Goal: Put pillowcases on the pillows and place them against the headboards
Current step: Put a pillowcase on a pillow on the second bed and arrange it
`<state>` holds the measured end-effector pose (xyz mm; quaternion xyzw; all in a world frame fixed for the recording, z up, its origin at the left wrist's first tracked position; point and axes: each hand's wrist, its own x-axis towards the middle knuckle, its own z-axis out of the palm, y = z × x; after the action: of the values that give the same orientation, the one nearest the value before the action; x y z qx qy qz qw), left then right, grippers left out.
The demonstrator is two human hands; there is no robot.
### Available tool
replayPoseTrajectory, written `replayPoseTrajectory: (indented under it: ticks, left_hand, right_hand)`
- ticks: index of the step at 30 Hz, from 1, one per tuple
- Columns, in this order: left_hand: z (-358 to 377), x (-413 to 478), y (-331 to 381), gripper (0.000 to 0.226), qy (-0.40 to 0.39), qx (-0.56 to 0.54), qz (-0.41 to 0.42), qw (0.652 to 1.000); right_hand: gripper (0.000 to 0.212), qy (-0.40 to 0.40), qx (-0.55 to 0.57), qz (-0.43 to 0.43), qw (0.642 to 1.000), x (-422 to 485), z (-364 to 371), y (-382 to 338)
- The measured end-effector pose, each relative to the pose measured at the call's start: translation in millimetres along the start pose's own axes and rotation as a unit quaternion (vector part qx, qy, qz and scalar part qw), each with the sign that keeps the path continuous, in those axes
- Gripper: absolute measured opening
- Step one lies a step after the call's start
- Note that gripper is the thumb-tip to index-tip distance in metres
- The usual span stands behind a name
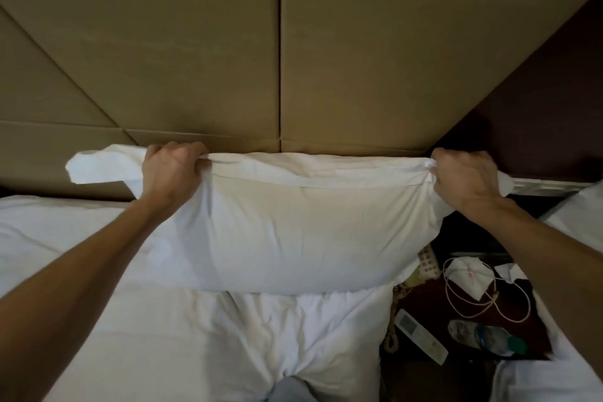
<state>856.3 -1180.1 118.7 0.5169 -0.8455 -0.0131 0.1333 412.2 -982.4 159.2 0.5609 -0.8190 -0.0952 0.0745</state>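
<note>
A white pillow inside a white pillowcase (277, 232) hangs in front of me above the bed, held by its upper edge. My left hand (169, 170) grips the case's open edge on the left, with a loose flap of fabric sticking out past it. My right hand (463, 176) grips a bunched corner of the same edge on the right. The padded tan headboard (195, 52) rises right behind the pillow, and the pillow's top edge is level with the headboard's lower seam.
The bed with its rumpled white sheet (163, 336) lies below. To the right stands a dark bedside table (434, 307) with a face mask, a remote control, a phone with a coiled cord and a lying water bottle (483, 336). A second white bed edge (580, 215) shows at far right.
</note>
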Motion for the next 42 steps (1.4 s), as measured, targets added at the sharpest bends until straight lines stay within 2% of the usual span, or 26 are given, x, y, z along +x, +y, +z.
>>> replayPoseTrajectory:
  ticks: [5,9,15,20,30,36,42]
  left_hand:
    - [45,-11,-4,0.003,-0.033,-0.010,-0.057,0.998]
    - [51,-14,-2,0.005,-0.021,-0.018,-0.048,0.998]
    - [19,-26,2,0.006,0.027,-0.017,-0.006,0.999]
    - [-14,-22,10,0.005,0.037,-0.017,0.018,0.999]
    - [-71,-7,23,0.002,0.068,0.009,0.057,0.996]
    - [-82,-3,21,0.006,0.088,0.010,0.055,0.995]
    - [-71,-6,29,0.004,0.081,0.006,0.046,0.996]
  right_hand:
    - [0.016,-0.037,-0.011,0.003,0.999,-2,26,-19]
    - [0.016,-0.030,-0.010,0.008,0.999,-12,33,-19]
    - [0.013,-0.025,-0.023,-0.013,0.999,-27,3,-7]
    - [0.007,-0.029,-0.015,-0.001,0.999,-42,-34,8]
    - [0.013,-0.066,-0.025,-0.001,0.998,-53,-97,26]
    - [0.012,-0.066,-0.015,-0.004,0.998,-50,-122,36]
    - [0.010,-0.088,-0.026,-0.003,0.996,-48,-116,35]
